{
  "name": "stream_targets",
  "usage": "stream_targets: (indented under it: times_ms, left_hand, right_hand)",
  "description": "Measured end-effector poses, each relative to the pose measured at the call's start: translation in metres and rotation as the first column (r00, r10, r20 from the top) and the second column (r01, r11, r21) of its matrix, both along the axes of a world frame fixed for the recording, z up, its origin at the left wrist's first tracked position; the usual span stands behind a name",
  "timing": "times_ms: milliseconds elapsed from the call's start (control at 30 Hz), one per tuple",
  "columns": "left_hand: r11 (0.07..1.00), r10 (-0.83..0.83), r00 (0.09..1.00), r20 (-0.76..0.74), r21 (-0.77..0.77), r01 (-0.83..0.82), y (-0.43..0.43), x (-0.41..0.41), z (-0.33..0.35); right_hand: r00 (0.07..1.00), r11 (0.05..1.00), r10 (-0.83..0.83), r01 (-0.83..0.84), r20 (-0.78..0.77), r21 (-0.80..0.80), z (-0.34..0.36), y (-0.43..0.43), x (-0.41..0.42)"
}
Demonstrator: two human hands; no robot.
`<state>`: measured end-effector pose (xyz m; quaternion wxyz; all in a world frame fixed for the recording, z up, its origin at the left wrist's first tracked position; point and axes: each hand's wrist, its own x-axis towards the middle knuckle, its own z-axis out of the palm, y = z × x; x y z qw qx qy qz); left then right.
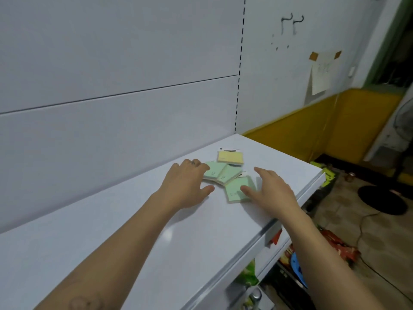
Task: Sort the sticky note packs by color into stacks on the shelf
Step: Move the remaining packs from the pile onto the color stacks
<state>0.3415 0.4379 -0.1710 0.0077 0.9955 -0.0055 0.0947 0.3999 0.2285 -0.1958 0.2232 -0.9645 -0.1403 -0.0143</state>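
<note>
green and yellow sticky note packs lie in one loose cluster on the white shelf (134, 220), toward its far right end.

cluster layout:
- one yellow pack (230, 157) sits at the back, with a white header card showing behind it.
- the left green pack (212, 173) and the middle green pack (230, 174) lie fanned and overlapping, just in front of the yellow pack.
- the near green pack (234, 192) lies closest to the person. whether its far corner touches the middle pack or slips under it cannot be told.

hand state:
- the left hand (185, 186) is flat and spread, palm down. its fingertips rest on the left edge of the left green pack and the thumb is splayed toward the cluster. it grips nothing.
- the right hand (273, 193) is spread, palm down. its thumb tip rests on the near green pack and the forefinger reaches past it. it grips nothing.

governing relation: the cluster sits between the two hands and slightly ahead of them. the long axis of the near green pack runs away from the person, tilted a little left. the right hand is nearer this pack; the left hand is nearer the fanned pair.

judgement: no squared single-colour stack exists yet. the next move likely calls for drawing the green packs together, leaving the yellow pack behind. the yellow pack touches the middle green pack and may drag with it.
</note>
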Motion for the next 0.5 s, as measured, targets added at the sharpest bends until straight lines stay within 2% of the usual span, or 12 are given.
stream_targets:
  times_ms: [300, 500]
  left_hand:
    - [0.995, 0.064, 0.996, -0.062, -0.079, -0.069, -0.017, 0.029, -0.014]
    - [0.986, 0.091, 0.986, -0.142, -0.124, -0.109, -0.02, 0.035, -0.034]
  right_hand:
    - [0.997, 0.996, -0.046, 0.05, 0.058, -0.068, -0.013, 0.003, 0.023]
    - [1.0, 0.998, -0.019, 0.02, 0.019, -0.056, -0.012, 0.008, 0.045]
